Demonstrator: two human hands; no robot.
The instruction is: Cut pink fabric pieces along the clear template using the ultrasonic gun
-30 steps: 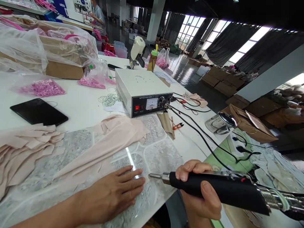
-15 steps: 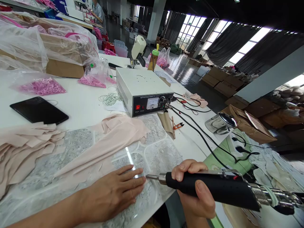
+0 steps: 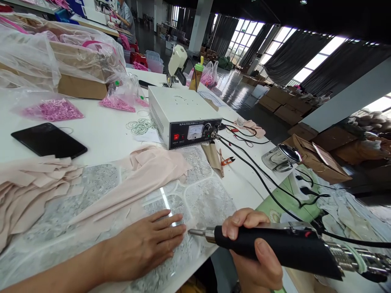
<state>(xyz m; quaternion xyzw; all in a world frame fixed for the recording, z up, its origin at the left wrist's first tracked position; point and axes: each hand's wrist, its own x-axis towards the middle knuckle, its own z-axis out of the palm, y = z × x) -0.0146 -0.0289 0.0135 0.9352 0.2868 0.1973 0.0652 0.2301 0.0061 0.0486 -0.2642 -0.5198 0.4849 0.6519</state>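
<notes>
Black handheld tool [image 3: 275, 246] sits in the right hand [image 3: 256, 260] — fingers and thumb wrapped tight around the grip, nose pointing to 9 o'clock. Its metal tip [image 3: 197, 232] lies just beside the fingertips [image 3: 180, 230] of the left hand [image 3: 143, 246], at the edge of the pink-beige fabric strip [image 3: 131, 191]; contact too fine to confirm. Left hand is flat, palm down, fingers spread, pressing the strip's near end onto the patterned glass mat [image 3: 210, 199] — grasping nothing. Strip runs from that hand towards 12 o'clock, ending near the white control box [image 3: 183, 110]. Black cables [image 3: 259, 175] leave the box front towards 4 o'clock. Stack of cut beige pieces [image 3: 27, 191] at 9 o'clock of the left hand, black phone [image 3: 49, 140] at 11 o'clock. Metal mug [image 3: 279, 158] at 1 o'clock of the right hand.
</notes>
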